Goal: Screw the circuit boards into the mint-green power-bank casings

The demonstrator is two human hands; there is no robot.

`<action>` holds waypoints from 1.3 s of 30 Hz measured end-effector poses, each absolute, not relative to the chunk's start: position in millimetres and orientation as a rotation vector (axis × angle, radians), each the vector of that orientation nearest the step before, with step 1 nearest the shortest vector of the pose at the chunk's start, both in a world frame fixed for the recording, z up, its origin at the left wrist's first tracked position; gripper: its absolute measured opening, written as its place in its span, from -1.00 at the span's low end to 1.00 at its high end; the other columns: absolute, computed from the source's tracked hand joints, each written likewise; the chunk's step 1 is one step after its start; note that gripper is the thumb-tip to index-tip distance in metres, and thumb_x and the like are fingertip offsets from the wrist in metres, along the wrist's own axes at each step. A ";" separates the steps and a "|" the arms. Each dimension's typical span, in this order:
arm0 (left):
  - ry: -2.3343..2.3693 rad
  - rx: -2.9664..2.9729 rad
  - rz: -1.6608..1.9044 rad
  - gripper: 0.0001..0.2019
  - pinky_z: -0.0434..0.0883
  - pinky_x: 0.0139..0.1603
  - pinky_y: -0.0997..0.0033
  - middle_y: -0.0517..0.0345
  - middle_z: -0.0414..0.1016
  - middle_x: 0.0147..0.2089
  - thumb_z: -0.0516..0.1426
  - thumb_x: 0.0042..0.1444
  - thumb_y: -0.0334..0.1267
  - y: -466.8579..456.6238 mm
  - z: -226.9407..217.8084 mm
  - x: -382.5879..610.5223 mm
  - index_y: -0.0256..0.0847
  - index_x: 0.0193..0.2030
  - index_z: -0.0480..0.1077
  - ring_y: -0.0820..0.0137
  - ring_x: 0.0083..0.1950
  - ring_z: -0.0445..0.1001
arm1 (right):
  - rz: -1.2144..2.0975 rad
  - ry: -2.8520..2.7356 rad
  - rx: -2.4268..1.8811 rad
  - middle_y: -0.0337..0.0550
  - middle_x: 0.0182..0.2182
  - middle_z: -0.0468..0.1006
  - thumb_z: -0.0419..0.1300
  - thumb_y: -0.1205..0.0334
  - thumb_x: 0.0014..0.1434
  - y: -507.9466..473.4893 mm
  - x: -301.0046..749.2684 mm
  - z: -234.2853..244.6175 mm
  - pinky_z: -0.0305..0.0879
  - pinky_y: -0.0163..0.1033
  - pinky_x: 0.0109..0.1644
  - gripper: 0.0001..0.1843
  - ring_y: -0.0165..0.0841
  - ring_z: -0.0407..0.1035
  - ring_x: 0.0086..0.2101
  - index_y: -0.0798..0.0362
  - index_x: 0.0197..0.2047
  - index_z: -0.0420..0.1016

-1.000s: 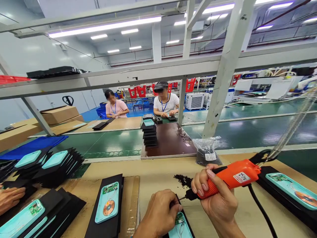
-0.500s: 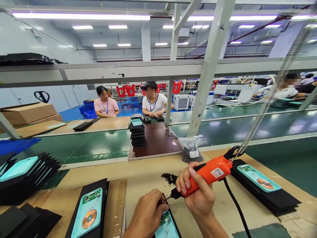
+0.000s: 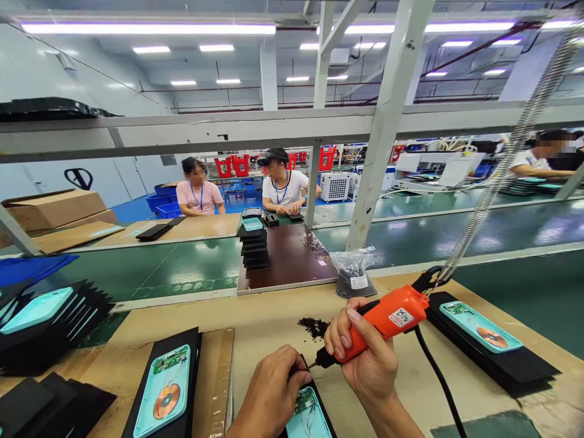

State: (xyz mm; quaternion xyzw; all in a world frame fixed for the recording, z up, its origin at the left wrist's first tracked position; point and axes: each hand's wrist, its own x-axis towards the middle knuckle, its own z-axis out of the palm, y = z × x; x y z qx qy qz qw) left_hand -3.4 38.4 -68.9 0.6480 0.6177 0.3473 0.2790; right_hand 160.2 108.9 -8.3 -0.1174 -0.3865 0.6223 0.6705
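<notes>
Turquoise shell (image 3: pixel 319 427) with a board and wires lies at the bottom of the view on a black pad (image 3: pixel 320 394), partly hidden by the left hand (image 3: pixel 274 389), the nearer hand to it. Its long axis runs away from the person, far end leaning left, so the shell sits on the near side of the left fingertips. Left thumb and forefinger draw narrowly together; whether they pinch anything cannot be told. The right hand (image 3: pixel 365 359) wraps round an orange electric screwdriver (image 3: pixel 393 304), its bit pointing left, across the shell's axis, to those fingertips. Leftward, a second shell (image 3: pixel 165 386) rests on black sheets (image 3: pixel 180 338). Farther off come scattered black bits (image 3: pixel 312 328), a clear bag (image 3: pixel 353 280) near a brown board (image 3: pixel 292 261), and co-workers in pink (image 3: pixel 199 199) and white (image 3: pixel 281 191) beyond a green worktop (image 3: pixel 182 264).
</notes>
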 end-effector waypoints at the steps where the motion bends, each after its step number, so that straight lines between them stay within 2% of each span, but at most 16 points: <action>1: 1.657 1.740 0.932 -0.87 0.27 -0.10 0.38 0.16 0.63 -0.17 0.23 0.32 -0.45 38.3 -68.6 -3.4 -0.15 -0.24 0.47 0.31 -0.14 0.53 | 1.401 -0.879 -0.269 -0.44 -0.63 0.32 0.40 0.12 0.36 108.6 160.8 -8.0 0.31 -0.33 -0.56 -0.79 -0.47 0.22 -0.70 -0.05 -0.11 0.45; 6: 1.668 1.758 0.915 -0.87 0.27 -0.10 0.38 0.15 0.63 -0.16 0.24 0.33 -0.46 36.4 -67.3 -2.7 -0.15 -0.23 0.50 0.31 -0.14 0.54 | 1.408 -0.928 -0.281 -0.42 -0.61 0.35 0.38 0.13 0.40 107.7 163.6 -8.0 0.32 -0.33 -0.54 -0.82 -0.46 0.27 -0.68 -0.05 -0.11 0.45; 14: 1.666 1.759 0.923 -0.86 0.27 -0.10 0.38 0.15 0.65 -0.17 0.27 0.27 -0.50 37.3 -64.5 -3.5 -0.16 -0.25 0.50 0.31 -0.13 0.54 | 1.404 -0.891 -0.291 -0.44 -0.63 0.33 0.42 0.12 0.35 105.2 160.5 -3.5 0.31 -0.36 -0.57 -0.77 -0.46 0.24 -0.69 -0.05 -0.11 0.45; 30: 1.689 1.758 0.907 -0.88 0.28 -0.12 0.36 0.16 0.66 -0.17 0.25 0.30 -0.42 36.6 -62.9 -1.1 -0.14 -0.26 0.51 0.31 -0.15 0.55 | 1.419 -0.926 -0.279 -0.42 -0.61 0.35 0.38 0.13 0.40 102.8 159.2 -8.7 0.34 -0.32 -0.54 -0.82 -0.45 0.26 -0.67 -0.05 -0.10 0.45; 33: 1.764 1.749 0.798 -0.91 0.26 -0.14 0.34 0.18 0.69 -0.14 0.37 0.23 -0.30 32.2 -51.0 -4.5 -0.11 -0.17 0.56 0.27 -0.14 0.57 | 1.426 -0.930 -0.280 -0.45 -0.61 0.35 0.39 0.13 0.40 100.8 157.8 -8.2 0.37 -0.32 -0.55 -0.80 -0.46 0.24 -0.68 -0.07 -0.08 0.44; 36: 1.862 1.737 0.680 -0.69 0.28 -0.11 0.32 0.14 0.71 -0.04 0.44 0.14 -0.24 28.0 -36.8 -17.2 -0.09 0.02 0.58 0.21 -0.07 0.59 | 1.426 -0.977 -0.266 -0.50 -0.64 0.34 0.45 0.12 0.33 98.0 155.9 -3.7 0.33 -0.34 -0.61 -0.72 -0.47 0.19 -0.72 -0.09 -0.10 0.40; 39: 1.847 1.763 0.484 -0.74 0.28 -0.13 0.32 0.15 0.68 -0.10 0.40 0.14 -0.27 29.6 -33.1 -35.3 -0.12 -0.02 0.58 0.23 -0.10 0.59 | 1.475 -1.051 -0.285 -0.54 -0.66 0.32 0.48 0.09 0.30 95.1 151.2 2.8 0.29 -0.37 -0.63 -0.64 -0.48 0.15 -0.74 -0.09 -0.14 0.35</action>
